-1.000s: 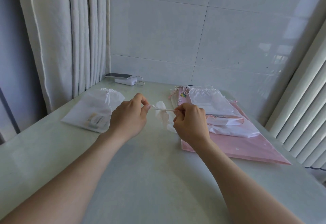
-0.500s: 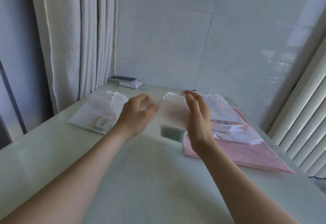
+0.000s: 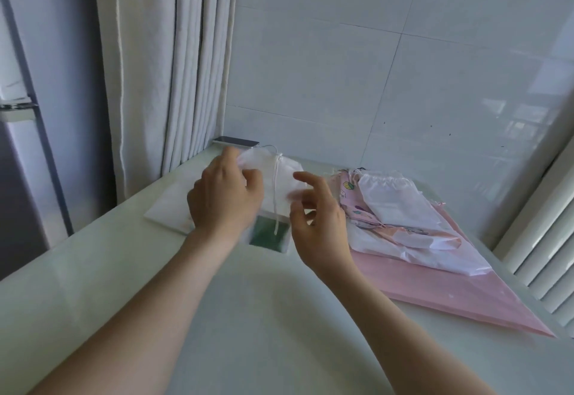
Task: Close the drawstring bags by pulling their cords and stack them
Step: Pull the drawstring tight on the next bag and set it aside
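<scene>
- Drawstring bag (image 3: 281, 181), head view: a small white, half-sheer pouch held up over the table (image 3: 248, 317), left of the middle and toward the far side. Its mouth is gathered at the top, and its cord (image 3: 275, 199) hangs loose down the front. A dark green flat item (image 3: 268, 236) shows through the lower part.
- The left grip (image 3: 223, 199) is clenched on the bag's top left corner, fingers curled over the cloth.
- The right grip (image 3: 320, 223) is just beside the bag's right edge and released. Its forefinger is straight and the others loosely bent, pinching nothing visible. Blur at that edge leaves any light contact unsure.
- Handling, as a judgement: the cloth looks thin, limp and very light. What weight there is sits low with the green item, so the pouch would swing and sag if held by one corner.
- It seems neither fragile nor stiff. The gathered neck is the firmest place to take hold, and the thin cord is best pinched close to the neck.
- A flat white bag (image 3: 167, 208) lies on the table at the left, partly behind the left grip. It is probably the stack, so the held pouch should be laid flat on it.
- At the right, a white open bag (image 3: 385, 199) lies on patterned pink bags (image 3: 349, 208) and a pink sheet (image 3: 466, 295).
</scene>
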The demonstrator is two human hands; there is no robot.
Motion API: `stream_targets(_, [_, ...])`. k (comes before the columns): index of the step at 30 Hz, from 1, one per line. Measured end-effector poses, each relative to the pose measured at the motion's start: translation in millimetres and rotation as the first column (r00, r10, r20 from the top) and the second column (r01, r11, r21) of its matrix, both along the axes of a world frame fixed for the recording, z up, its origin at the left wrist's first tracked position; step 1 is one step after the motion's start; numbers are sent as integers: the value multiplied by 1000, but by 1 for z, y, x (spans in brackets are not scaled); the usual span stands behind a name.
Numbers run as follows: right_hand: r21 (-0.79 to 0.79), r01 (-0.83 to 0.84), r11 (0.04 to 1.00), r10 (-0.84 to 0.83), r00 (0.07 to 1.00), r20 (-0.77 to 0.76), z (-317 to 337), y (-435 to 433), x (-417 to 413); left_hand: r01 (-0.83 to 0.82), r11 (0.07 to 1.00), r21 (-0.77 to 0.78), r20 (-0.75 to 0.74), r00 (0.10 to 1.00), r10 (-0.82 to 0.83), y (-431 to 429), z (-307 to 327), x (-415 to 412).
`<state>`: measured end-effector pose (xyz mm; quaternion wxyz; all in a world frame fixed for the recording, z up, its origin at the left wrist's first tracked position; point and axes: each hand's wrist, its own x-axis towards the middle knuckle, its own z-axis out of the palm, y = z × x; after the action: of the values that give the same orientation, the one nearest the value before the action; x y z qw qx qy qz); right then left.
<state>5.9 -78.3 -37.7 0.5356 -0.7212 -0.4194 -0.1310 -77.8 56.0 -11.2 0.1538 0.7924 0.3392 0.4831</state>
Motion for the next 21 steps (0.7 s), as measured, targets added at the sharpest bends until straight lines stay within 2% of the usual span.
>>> stream_targets(6, [-198, -91, 976, 83, 995, -48, -11, 36, 2, -174, 983, 55, 4, 985, 174, 29, -7, -5])
stream_targets(12, [-153, -134, 979, 117, 987, -114, -14, 78, -10, -332, 937, 106, -97, 935, 342, 44, -10, -11])
stream_targets(15, [-240, -182, 953, 160, 981, -110, -17, 93, -11, -276, 952, 136, -94, 953, 289, 45, -12, -7])
stream_targets(18, [-376, -229, 898, 221, 973, -63, -26, 97, -10, -126, 987, 97, -191, 971, 143, 47, -18, -5])
stream_targets(21, [-304, -221, 927, 174, 969, -172, -29, 93, -11, -30, 999, -46, -348, 937, 12, 51, -23, -3])
